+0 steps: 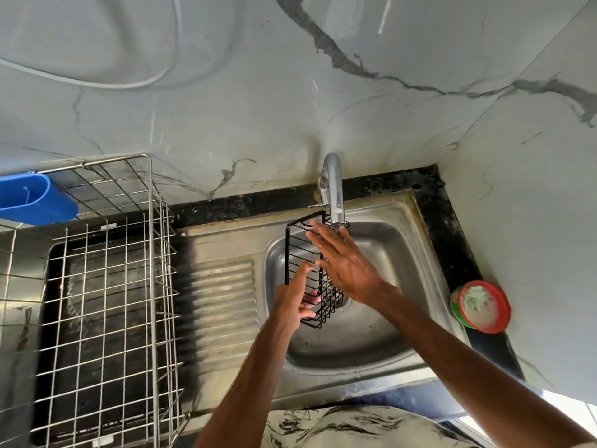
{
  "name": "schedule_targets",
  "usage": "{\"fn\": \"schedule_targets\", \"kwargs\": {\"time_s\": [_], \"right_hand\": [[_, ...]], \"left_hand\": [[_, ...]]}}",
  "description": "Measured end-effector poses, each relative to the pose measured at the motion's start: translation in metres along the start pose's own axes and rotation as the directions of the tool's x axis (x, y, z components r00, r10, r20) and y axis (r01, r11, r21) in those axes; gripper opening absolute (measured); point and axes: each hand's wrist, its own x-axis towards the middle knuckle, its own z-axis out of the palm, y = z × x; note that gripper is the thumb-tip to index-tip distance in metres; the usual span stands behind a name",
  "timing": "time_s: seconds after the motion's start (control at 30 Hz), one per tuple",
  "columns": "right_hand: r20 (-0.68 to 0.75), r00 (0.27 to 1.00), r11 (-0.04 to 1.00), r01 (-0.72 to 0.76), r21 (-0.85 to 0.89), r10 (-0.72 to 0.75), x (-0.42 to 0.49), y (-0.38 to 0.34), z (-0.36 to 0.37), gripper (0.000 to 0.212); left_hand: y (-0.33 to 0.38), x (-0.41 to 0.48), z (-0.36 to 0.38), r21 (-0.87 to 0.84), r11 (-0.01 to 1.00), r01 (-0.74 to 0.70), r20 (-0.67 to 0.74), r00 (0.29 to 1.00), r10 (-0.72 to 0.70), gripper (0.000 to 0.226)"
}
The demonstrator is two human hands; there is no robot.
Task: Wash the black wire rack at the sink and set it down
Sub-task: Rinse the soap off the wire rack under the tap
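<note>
Over the sink, the person holds the rack on edge, its top end reaching up to the tap spout and its lower end hanging above the drain. Left hand grips the rack's lower left side: the fingers curl round the wires from behind, and the index finger lies stretched up along the frame. Right hand is spread flat with fingers straight, its palm laid against the rack's right face near the top; it clasps nothing. Whether water is running from the tap cannot be told.

Ridged drainboard lies left of the basin, part of the same steel unit. Further left stands a large steel wire basket on a dark tray, with a blue tub hung on its far left rim. On the black counter strip right of the sink sits a round tub with a red rim and pale contents, close to the marbled wall.
</note>
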Motion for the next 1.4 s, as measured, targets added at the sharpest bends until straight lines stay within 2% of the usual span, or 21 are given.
{"fn": "schedule_targets", "kwargs": {"time_s": [0.07, 0.2, 0.27, 0.37, 0.5, 0.67, 0.73, 0.83, 0.9, 0.93, 0.97, 1.03, 1.1, 1.17, 1.27, 1.33, 1.4], "right_hand": [[0.026, 0.999, 0.999, 0.034, -0.038, -0.033, 0.003, -0.004, 0.004, 0.063], [0.079, 0.997, 0.999, 0.003, -0.051, 0.001, 0.006, 0.002, 0.006, 0.068], [0.086, 0.994, 0.996, -0.076, 0.038, 0.072, 0.007, 0.010, 0.005, 0.067], [0.171, 0.959, 0.953, -0.255, 0.166, 0.227, 0.003, 0.028, 0.007, 0.068], [0.220, 0.927, 0.903, -0.354, 0.243, 0.304, 0.000, 0.039, 0.006, 0.069], [0.174, 0.974, 0.955, -0.182, 0.234, 0.143, 0.003, 0.003, 0.002, 0.071], [0.166, 0.970, 0.947, -0.213, 0.239, 0.176, 0.008, 0.009, 0.000, 0.068], [0.221, 0.909, 0.860, -0.408, 0.307, 0.353, 0.018, 0.034, -0.003, 0.069], [0.282, 0.860, 0.720, -0.511, 0.470, 0.426, 0.022, 0.045, -0.008, 0.079], [0.320, 0.839, 0.636, -0.542, 0.549, 0.439, 0.024, 0.046, -0.012, 0.076], [0.360, 0.817, 0.553, -0.572, 0.605, 0.451, 0.026, 0.047, -0.016, 0.074], [0.449, 0.770, 0.424, -0.630, 0.651, 0.454, 0.031, 0.049, -0.025, 0.087], [0.501, 0.753, 0.408, -0.654, 0.637, 0.427, 0.035, 0.052, -0.030, 0.092], [0.532, 0.737, 0.417, -0.675, 0.609, 0.417, 0.039, 0.054, -0.033, 0.087], [0.542, 0.719, 0.465, -0.694, 0.549, 0.435, 0.045, 0.053, -0.040, 0.086], [0.527, 0.710, 0.471, -0.704, 0.531, 0.467, 0.044, 0.047, -0.045, 0.075], [0.479, 0.708, 0.492, -0.706, 0.509, 0.519, 0.041, 0.041, -0.050, 0.057]], "left_hand": [[0.002, 0.000, 0.001, -0.023, 1.000, 0.002, 0.001, 1.000, -0.002, 0.053], [0.006, -0.002, -0.001, -0.029, 1.000, 0.007, 0.011, 1.000, -0.006, 0.053], [0.003, -0.001, -0.003, -0.016, 1.000, 0.007, 0.006, 1.000, -0.007, 0.053], [0.000, 0.000, -0.006, -0.003, 1.000, 0.015, 0.018, 1.000, -0.015, 0.048], [-0.007, 0.000, -0.007, 0.013, 0.999, 0.036, 0.027, 0.999, -0.036, 0.046], [-0.009, 0.001, -0.010, 0.010, 1.000, 0.030, 0.042, 0.999, -0.030, 0.047], [-0.006, 0.000, -0.013, 0.011, 1.000, 0.015, 0.065, 0.998, -0.016, 0.048], [-0.005, -0.001, -0.017, 0.036, 0.999, -0.022, 0.062, 0.998, 0.020, 0.046], [-0.006, -0.001, -0.020, 0.067, 0.997, -0.041, 0.059, 0.998, 0.037, 0.041], [-0.007, -0.001, -0.022, 0.075, 0.996, -0.042, 0.062, 0.997, 0.037, 0.040], [-0.008, 0.000, -0.023, 0.077, 0.996, -0.040, 0.064, 0.997, 0.035, 0.040], [-0.010, 0.000, -0.025, 0.075, 0.997, -0.034, 0.073, 0.997, 0.029, 0.039], [-0.010, -0.001, -0.026, 0.062, 0.998, -0.025, 0.084, 0.996, 0.020, 0.036], [-0.010, -0.002, -0.028, 0.039, 0.999, -0.010, 0.095, 0.995, 0.006, 0.034], [-0.011, -0.004, -0.030, 0.012, 1.000, -0.004, 0.126, 0.992, 0.002, 0.043], [-0.011, -0.004, -0.031, -0.033, 0.999, 0.002, 0.144, 0.990, 0.003, 0.049], [-0.011, -0.005, -0.032, -0.084, 0.996, 0.002, 0.159, 0.987, 0.012, 0.044]]}}
